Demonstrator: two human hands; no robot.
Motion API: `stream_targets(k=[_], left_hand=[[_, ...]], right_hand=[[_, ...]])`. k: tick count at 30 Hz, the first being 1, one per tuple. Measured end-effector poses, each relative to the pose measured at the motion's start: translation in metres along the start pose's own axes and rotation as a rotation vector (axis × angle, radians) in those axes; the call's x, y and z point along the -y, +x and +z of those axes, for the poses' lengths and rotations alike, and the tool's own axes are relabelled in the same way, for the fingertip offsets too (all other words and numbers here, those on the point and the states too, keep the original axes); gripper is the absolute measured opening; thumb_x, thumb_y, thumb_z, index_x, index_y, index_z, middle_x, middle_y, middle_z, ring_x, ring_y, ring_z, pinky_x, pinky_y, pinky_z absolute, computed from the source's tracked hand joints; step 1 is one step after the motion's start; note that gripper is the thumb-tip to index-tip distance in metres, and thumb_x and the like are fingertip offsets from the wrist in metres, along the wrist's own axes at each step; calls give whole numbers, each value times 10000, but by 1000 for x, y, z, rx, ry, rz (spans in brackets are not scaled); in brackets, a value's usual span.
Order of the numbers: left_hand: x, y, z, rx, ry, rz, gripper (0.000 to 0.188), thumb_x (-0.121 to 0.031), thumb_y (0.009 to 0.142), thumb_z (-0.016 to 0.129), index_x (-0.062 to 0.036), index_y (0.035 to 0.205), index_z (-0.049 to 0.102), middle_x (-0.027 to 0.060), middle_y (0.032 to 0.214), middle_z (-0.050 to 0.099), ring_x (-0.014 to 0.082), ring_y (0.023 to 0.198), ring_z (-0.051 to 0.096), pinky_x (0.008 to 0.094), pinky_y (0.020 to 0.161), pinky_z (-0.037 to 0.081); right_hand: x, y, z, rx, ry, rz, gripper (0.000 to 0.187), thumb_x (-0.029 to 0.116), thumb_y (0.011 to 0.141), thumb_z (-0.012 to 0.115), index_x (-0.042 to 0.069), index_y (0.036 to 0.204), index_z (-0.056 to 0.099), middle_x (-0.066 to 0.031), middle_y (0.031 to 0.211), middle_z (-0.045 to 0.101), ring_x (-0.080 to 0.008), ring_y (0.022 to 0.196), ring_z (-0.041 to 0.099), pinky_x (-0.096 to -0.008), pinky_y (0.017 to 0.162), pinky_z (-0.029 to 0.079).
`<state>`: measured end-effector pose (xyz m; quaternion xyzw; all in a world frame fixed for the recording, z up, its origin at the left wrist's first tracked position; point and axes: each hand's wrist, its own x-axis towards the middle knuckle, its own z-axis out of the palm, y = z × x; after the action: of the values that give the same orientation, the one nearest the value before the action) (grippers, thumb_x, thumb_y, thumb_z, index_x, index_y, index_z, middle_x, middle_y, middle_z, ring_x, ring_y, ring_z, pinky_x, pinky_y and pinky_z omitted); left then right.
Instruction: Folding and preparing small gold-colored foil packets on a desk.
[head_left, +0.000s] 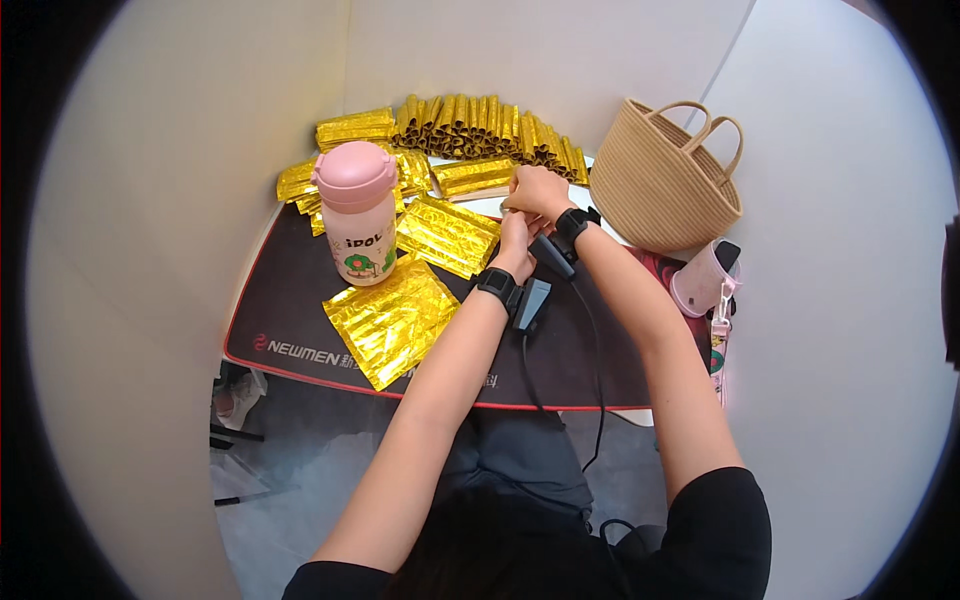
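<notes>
Both wrists wear black bands with small boxes and cables. My right hand [540, 192] is closed, its fingers curled down beside the gold foil bundle [474, 178]. Just below it, my left hand [515, 245] is closed too, its fingertips close to the right hand's. Anything pinched between the two is too small and hidden to make out. Left of my hands lies a creased gold foil sheet [450, 236], and nearer me a larger flat gold foil sheet [392, 322]. Behind them, many rolled gold foil tubes [470, 125] are piled in a curved row.
A tall pink-lidded bottle [358, 215] stands at the left beside more gold foil packs [355, 127]. A woven handled basket [655, 175] stands at the back right against the wall. In front of it is a pink cup [700, 280] with a strap. A dark red-edged mat [290, 295] covers the table.
</notes>
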<state>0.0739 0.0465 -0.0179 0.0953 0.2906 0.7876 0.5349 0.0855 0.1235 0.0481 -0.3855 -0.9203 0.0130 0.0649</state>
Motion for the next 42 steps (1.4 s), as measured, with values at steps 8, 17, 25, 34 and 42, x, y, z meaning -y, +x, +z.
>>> stream_targets(k=[8,17,25,34,42], left_hand=[[5,10,-16,189,-21,24,216,-115,913,405,-8,1056,525,114,993,598,211,960,568,363,903,454],[25,3,2,278,793,398,259,-120,914,427,43,1115,435,172,935,653,213,792,644,305,726,505],[20,0,6,427,758,232,206,-38,891,412,28,1036,542,119,802,681,164,638,639,274,604,515],[23,9,-2,426,621,332,257,-63,885,389,5,994,612,91,832,676,172,746,642,261,623,526],[19,-9,7,166,304,183,226,-89,962,357,-15,972,571,67,745,637,162,621,625,287,553,522]], right_hand=[[-16,-14,-3,-18,-24,130,510,434,649,664,22,949,681,-199,957,676,-320,895,663,-417,750,513],[-77,-3,17,125,403,113,387,350,694,687,-35,730,677,-157,711,663,-210,589,639,-323,602,505],[-76,-22,17,-65,540,-42,371,309,729,674,32,975,673,-127,847,688,-210,763,663,-316,714,518],[-32,9,-31,-308,345,34,364,401,787,600,104,979,688,-144,884,692,-280,847,670,-396,749,509],[-27,46,-15,-437,442,336,440,454,882,518,33,940,631,-177,954,675,-315,909,652,-428,763,491]])
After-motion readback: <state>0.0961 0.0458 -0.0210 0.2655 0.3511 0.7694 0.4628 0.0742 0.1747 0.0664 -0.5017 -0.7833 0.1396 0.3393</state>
